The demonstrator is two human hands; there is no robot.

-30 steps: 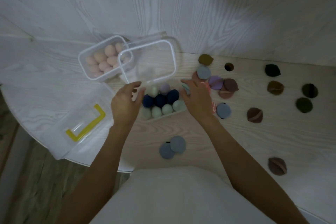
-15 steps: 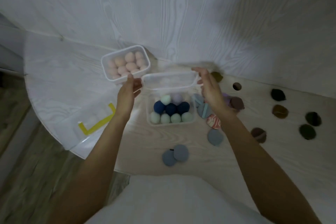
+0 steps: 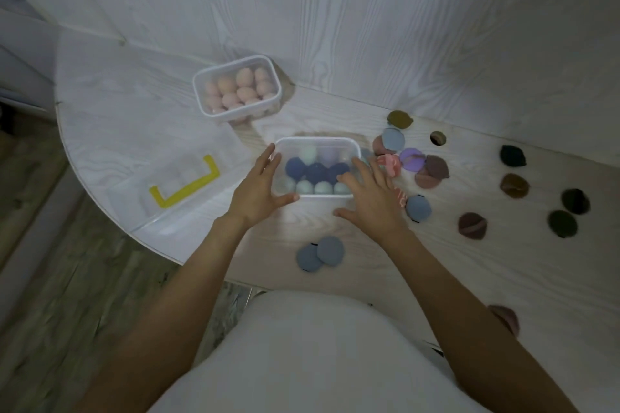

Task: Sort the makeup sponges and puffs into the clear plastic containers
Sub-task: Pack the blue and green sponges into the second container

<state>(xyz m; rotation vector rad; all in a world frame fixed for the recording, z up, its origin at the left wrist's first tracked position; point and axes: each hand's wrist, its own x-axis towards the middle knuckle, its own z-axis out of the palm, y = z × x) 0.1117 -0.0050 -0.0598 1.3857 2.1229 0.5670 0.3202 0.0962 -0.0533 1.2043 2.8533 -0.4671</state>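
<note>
On the counter [image 3: 335, 278], the left hand [image 3: 256, 189] and right hand [image 3: 367, 199] lay flat-fingered on the box lid [image 3: 317, 152]; pressing each corner evenly should seat it.

Bare table [image 3: 335, 231] in front of the lidded container [image 3: 317, 147], up to two grey-blue puffs [image 3: 320, 253] near the edge. Right flank blocked by a puff cluster [image 3: 411, 161] just beside it. Peach-sponge box [image 3: 236, 87] behind-left, open gap between.
</note>
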